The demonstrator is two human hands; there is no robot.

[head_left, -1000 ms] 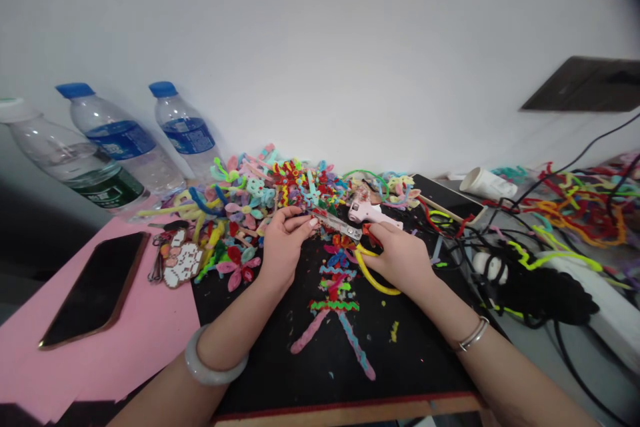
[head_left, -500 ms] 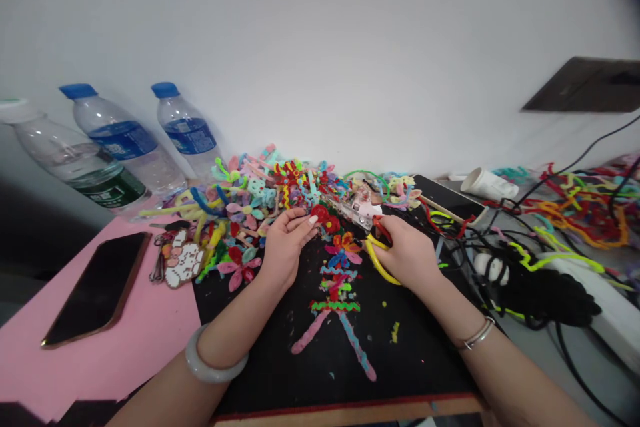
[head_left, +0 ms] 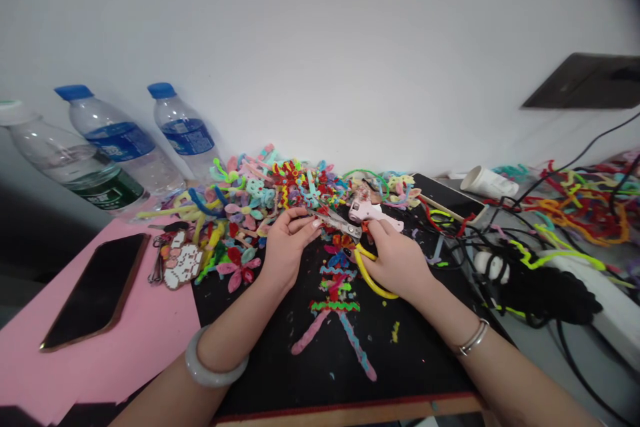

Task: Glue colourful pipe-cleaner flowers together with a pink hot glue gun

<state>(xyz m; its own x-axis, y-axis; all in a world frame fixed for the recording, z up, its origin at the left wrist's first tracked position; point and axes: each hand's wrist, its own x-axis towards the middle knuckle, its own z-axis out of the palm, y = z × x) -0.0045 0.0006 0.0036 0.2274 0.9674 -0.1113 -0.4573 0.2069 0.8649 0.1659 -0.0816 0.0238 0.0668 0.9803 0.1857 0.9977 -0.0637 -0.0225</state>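
My right hand (head_left: 397,259) is closed around the handles of a pair of scissors (head_left: 351,229), one loop yellow and the other reddish. Their blades point left, toward the fingertips of my left hand (head_left: 287,240). That hand is pinched closed, and what lies between its fingers is too small to make out. Below the blades, a figure of fuzzy pipe cleaners (head_left: 334,287) lies on the black mat (head_left: 265,353). It has flowers, wavy stripes and two leg-like strips. Just beyond the scissors rests a pink glue gun (head_left: 367,209).
Pipe-cleaner flowers (head_left: 245,207) are heaped against the wall. At the left are several bottles (head_left: 187,137), a phone (head_left: 97,290) on pink paper (head_left: 150,333) and a keychain charm (head_left: 184,265). Another phone (head_left: 450,199), a paper cup (head_left: 487,183), cables and a power strip (head_left: 595,300) lie right.
My right hand and the scissors have moved left, bringing the blades across the red flower to the left fingertips. More of the glue gun shows now. My left hand has hardly moved.
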